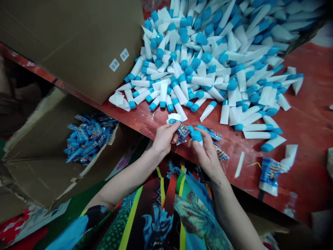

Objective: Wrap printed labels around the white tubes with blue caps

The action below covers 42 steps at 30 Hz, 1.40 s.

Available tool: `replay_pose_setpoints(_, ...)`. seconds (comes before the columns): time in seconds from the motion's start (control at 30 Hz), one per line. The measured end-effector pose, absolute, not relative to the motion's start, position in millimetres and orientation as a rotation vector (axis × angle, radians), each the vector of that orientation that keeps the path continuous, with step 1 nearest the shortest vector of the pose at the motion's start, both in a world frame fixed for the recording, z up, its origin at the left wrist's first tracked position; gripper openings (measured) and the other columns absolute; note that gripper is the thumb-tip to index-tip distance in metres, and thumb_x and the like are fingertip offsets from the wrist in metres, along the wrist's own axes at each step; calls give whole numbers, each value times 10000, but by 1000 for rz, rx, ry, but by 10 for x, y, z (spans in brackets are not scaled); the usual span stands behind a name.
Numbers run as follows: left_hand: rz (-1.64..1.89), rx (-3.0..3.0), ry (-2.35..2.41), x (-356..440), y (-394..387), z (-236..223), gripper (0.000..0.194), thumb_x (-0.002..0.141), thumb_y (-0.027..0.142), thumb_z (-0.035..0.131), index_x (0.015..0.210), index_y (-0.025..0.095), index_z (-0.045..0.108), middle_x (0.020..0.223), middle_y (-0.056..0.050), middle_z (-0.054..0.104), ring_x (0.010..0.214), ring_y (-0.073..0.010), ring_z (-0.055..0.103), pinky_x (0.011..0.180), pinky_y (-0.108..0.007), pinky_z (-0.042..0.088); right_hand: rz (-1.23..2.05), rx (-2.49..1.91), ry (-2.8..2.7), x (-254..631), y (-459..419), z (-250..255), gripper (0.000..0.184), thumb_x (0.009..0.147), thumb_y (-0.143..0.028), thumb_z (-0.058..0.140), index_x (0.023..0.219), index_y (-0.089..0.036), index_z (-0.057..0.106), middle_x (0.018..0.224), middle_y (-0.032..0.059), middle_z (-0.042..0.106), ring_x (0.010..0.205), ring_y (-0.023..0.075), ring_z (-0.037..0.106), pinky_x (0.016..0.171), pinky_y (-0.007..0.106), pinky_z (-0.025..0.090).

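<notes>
Although its lower end is hidden in the palm, one capped tube (pixel 197 136) can be placed with confidence: it is in the right hand (pixel 207 152), just above the near edge of the table (pixel 304 118), and its visible part bears no printed wrapping; judged by the amounts, work is well short of complete — the bare tubes far outnumber the printed packets in sight. The tube's blue cap points away from the body, toward the heap; its long axis runs from there back into the palm, tilt not determinable. The right thumb and fingers are closed around it; the left hand (pixel 163 138) pinches a printed wrapper (pixel 172 121) between thumb and forefinger, its white end facing the heap; the remaining left fingers are curled.

Between the hands is a crumpled packet (pixel 182 133); beside the right hand lie two loose packets (pixel 213 134); further right, a white strip (pixel 239 165) and a larger packet (pixel 270 173) with white ends protruding. Beyond the hands spreads the heap of bare tubes (pixel 205 81), pointing every way; left of it stands a tall carton (pixel 85 45); below the table edge, an open carton (pixel 27 152) holds printed packets (pixel 90 139) — the only ones seen boxed.
</notes>
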<state>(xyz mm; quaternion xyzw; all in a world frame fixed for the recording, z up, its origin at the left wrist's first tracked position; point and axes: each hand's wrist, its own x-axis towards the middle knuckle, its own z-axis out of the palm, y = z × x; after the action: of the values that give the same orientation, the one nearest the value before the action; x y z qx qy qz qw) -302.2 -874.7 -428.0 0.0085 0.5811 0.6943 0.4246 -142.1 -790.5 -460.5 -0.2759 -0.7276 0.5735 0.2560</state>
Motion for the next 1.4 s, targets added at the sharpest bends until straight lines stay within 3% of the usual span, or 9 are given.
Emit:
replay_pose_setpoints(0.07,1754,36,1468,-3010,-8743,-4263,555,992,420,923,618,191,583,441,50,456,448,-64,365,537,-255,250,1396,-757,-2158,-1359,-7937,-4575,594,1104,-581,681,1602,-258,670,1355,132,846,1099,347,820,1057,548,673)
replay_pose_setpoints(0.13,1764,61,1483,-2996,-8742,-4234,558,1030,364,874,600,189,565,440,42,454,451,-63,369,542,-250,256,1296,-778,-2281,-1351,-7962,-4555,633,1113,-556,647,1660,-237,646,1508,171,808,1250,406,825,1152,608,653)
replay_pose_setpoints(0.37,1720,66,1495,-3002,-8773,-4140,496,1108,255,754,645,170,594,452,35,459,460,-59,359,545,-236,265,1070,-856,-2383,-1398,-7974,-4568,653,1076,-550,699,1689,-327,677,1564,124,806,1327,483,826,1020,647,728)
replay_pose_setpoints(0.7,1727,108,1490,-2992,-8780,-4190,440,1122,251,740,706,167,627,474,46,473,454,-56,374,535,-234,258,1234,-789,-2221,-1466,-7966,-4581,516,1037,-559,768,1510,-351,779,1560,101,804,1451,448,767,1210,655,660)
replay_pose_setpoints(0.97,1561,220,1366,-2909,-8798,-4206,478,943,403,974,686,159,652,515,30,512,447,-55,406,487,-248,214,1193,-854,-2160,-1514,-8027,-4663,442,1012,-567,754,1391,-341,782,1431,135,840,1297,457,817,1106,660,693)
replay_pose_setpoints(1.1,1553,188,1334,-2813,-8780,-4224,466,958,365,936,660,163,641,505,17,511,446,-61,407,483,-241,226,1086,-986,-2113,-1541,-8043,-4703,441,1002,-595,742,1342,-316,765,1353,154,849,1118,447,840,983,655,705)
replay_pose_setpoints(1.2,1602,146,1316,-2823,-8767,-4232,446,947,375,942,692,163,644,529,20,520,458,-59,411,493,-232,254,1172,-930,-2067,-1485,-8006,-4646,504,959,-618,815,1339,-293,749,1315,148,847,1127,413,824,985,595,695)
replay_pose_setpoints(1.3,1653,106,1288,-2862,-8778,-4244,457,952,424,943,726,172,636,526,41,480,464,-54,387,511,-224,270,1480,-860,-2010,-1367,-7976,-4608,555,990,-669,802,1363,-266,722,998,66,826,828,309,773,729,449,653)
replay_pose_setpoints(1.4,1590,164,1262,-2811,-8815,-4274,495,927,496,955,711,174,646,499,33,471,448,-60,380,508,-233,253,1716,-880,-1809,-1307,-8004,-4648,549,1052,-691,738,1386,-257,695,723,-47,655,568,216,588,532,343,483)
